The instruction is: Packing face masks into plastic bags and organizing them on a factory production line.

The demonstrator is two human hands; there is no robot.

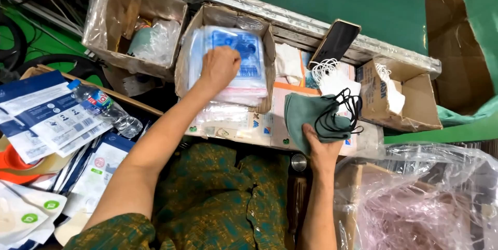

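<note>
Your left hand [220, 67] lies on the top plastic pouch [244, 55] of the stack in the open cardboard box [182, 53], fingers [228, 55] curled down onto the film; whether they have pinched it or only press on it, I cannot tell. The pouch is clear with a blue print, and it should handle light, limp and slippery: the sheets below your fingertips will likely slide on one another, so take it near a corner or edge with thumb beneath, rather than flat on the middle.

Your right hand [321, 149] holds a stack of green face masks [306, 117], thumb on top and the fingers closed under the lower edge. The black ear loops [345, 115] hang loose just past your thumb, toward the right. The masks look soft, light and crushable; your grip at the folded lower edge is a sound place, since pulling by the loops would probably stretch or tangle them.

Beyond the masks, white masks [332, 79] lie under a dark phone [336, 41], and a smaller carton [410, 99] sits to the right. Left of your left forearm lie a water bottle [104, 106] and printed packets [46, 120].
</note>
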